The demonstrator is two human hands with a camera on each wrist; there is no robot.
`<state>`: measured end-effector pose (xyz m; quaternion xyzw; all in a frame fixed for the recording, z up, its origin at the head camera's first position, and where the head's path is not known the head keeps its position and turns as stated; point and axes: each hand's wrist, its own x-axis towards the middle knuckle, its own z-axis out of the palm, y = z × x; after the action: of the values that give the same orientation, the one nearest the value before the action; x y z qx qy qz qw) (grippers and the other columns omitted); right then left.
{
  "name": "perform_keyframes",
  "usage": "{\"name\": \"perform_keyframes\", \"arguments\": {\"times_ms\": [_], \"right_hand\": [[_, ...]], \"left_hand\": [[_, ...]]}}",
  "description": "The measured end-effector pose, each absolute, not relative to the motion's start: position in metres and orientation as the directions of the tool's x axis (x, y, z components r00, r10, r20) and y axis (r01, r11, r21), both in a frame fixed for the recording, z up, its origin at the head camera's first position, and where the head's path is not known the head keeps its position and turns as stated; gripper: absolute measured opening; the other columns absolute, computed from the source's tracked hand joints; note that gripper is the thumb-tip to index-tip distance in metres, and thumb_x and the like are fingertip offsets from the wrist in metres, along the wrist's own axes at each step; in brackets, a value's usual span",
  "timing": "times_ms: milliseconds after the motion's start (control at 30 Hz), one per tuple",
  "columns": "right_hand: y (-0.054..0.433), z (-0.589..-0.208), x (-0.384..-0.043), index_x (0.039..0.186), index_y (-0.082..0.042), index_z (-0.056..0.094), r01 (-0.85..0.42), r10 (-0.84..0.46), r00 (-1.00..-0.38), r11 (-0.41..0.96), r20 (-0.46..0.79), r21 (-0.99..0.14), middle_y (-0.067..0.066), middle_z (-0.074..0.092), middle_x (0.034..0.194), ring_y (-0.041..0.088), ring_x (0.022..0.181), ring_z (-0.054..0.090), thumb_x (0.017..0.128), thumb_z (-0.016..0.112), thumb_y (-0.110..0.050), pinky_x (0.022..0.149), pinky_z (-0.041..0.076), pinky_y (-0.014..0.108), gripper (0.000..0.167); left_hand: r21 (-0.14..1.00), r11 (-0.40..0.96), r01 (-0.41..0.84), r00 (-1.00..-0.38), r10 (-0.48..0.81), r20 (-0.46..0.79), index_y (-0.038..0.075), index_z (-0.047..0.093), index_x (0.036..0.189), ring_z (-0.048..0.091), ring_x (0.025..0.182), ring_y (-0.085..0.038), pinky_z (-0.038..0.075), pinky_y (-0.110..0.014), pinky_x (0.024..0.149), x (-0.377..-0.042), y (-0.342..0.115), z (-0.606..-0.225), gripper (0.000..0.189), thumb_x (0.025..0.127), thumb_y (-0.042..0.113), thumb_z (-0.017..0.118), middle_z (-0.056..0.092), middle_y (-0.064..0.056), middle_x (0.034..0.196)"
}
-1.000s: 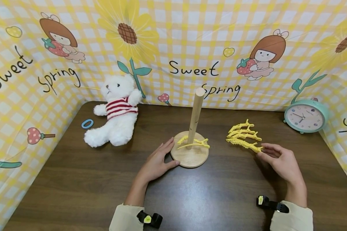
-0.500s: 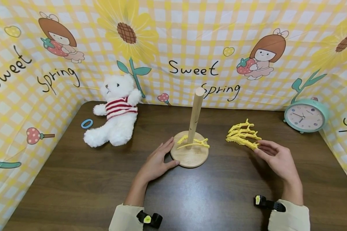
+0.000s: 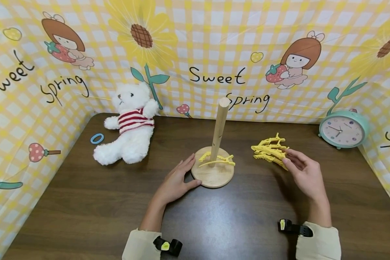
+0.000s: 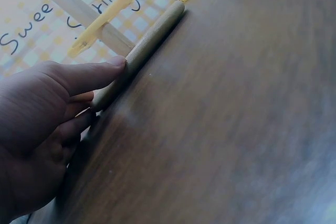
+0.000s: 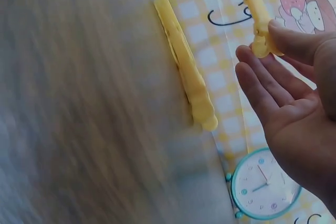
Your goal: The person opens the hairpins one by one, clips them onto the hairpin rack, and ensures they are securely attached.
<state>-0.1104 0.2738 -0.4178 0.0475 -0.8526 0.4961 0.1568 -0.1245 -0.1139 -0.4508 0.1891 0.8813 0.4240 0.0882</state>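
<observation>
A wooden stand with an upright post and a round base stands at the middle of the table. My left hand holds the left rim of that base, thumb in front and fingers along the far side. One yellow hair clip is clamped around the post, its arms on either side, a little above the base. My right hand pinches another yellow clip by its forked end between thumb and fingertips. Below it, more yellow clips lie together on the table, and one clip shows close in the right wrist view.
At the back left a white teddy bear in a striped shirt lies beside a blue ring. A green alarm clock stands at the back right. A patterned yellow cloth walls in the dark wooden table.
My right hand has moved left and away from me, lifting the nearest clip over the others. The left hand and the stand have stayed put.
</observation>
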Motion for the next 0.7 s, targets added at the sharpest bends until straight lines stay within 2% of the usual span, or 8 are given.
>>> {"name": "perform_keyframes", "arguments": {"times_ms": [233,533,700], "right_hand": [[0.264,-0.419,-0.115,0.126,0.012,0.064,-0.265,0.062,-0.942,0.467,0.330,-0.844,0.024,0.066,0.125,-0.007,0.106,0.062,0.098,0.065,0.002,0.085,0.050,0.010,0.030],[0.249,-0.421,-0.118,0.124,0.012,0.065,-0.328,0.094,-0.912,0.422,0.400,-0.845,0.013,0.069,0.120,-0.004,0.102,0.064,0.094,0.066,0.008,0.084,0.050,0.010,0.031],[0.240,-0.420,-0.120,0.119,0.015,0.066,-0.388,0.110,-0.885,0.361,0.452,-0.848,0.013,0.070,0.115,0.002,0.098,0.066,0.091,0.066,0.015,0.082,0.052,0.012,0.028]], "left_hand": [[0.782,0.569,0.255,-0.914,0.405,0.004,0.002,0.035,0.156,0.021,0.152,-0.026,0.014,-0.044,0.124,-0.124,-0.114,-0.452,0.080,0.092,0.027,0.077,0.027,-0.006,0.165],[0.781,0.573,0.248,-0.916,0.402,-0.005,0.002,0.035,0.156,0.020,0.152,-0.028,0.014,-0.047,0.123,-0.124,-0.113,-0.450,0.081,0.092,0.027,0.078,0.026,-0.006,0.165],[0.780,0.576,0.246,-0.916,0.401,-0.008,0.003,0.035,0.156,0.020,0.152,-0.027,0.014,-0.046,0.124,-0.123,-0.114,-0.450,0.081,0.092,0.028,0.078,0.026,-0.006,0.165]]}}
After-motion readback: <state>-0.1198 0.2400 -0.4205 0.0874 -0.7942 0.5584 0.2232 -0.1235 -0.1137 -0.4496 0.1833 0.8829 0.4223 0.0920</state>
